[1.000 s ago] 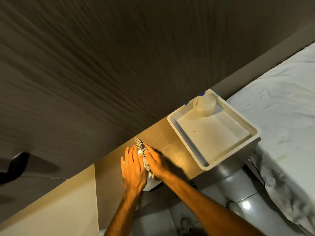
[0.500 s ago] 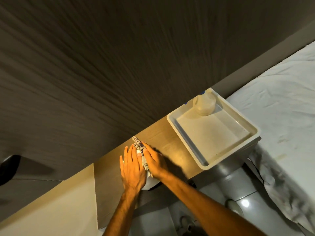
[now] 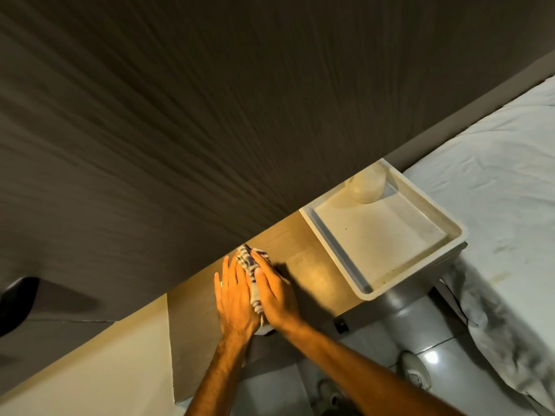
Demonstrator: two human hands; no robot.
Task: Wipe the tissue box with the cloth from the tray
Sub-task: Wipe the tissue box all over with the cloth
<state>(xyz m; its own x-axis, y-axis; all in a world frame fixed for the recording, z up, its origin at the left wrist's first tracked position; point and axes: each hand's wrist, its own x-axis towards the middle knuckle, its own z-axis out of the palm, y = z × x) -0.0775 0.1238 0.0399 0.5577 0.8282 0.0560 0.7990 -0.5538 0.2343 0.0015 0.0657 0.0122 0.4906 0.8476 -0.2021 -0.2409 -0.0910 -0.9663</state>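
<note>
A white tissue box [image 3: 262, 329] stands on a narrow wooden shelf [image 3: 303, 259], almost wholly hidden under my two hands; only a pale sliver shows at its near edge. My left hand [image 3: 234, 298] lies flat on the box's left side, fingers together. My right hand [image 3: 274, 291] presses a striped cloth [image 3: 250, 265] onto the box's top and right side, and the cloth sticks out past my fingertips toward the wall. The white tray [image 3: 339, 253] sits on the shelf to the right, apart from my hands.
A pale round jar [image 3: 365, 186] stands in the tray's far corner by the dark wall [image 3: 210, 115]. A bed with a white sheet [image 3: 504, 190] lies to the right. Below the shelf are grey floor tiles and shoes [image 3: 416, 370].
Both hands and the cloth have shifted slightly along the box toward the wall; the hands stay pressed on the box. The tray and jar have not moved.
</note>
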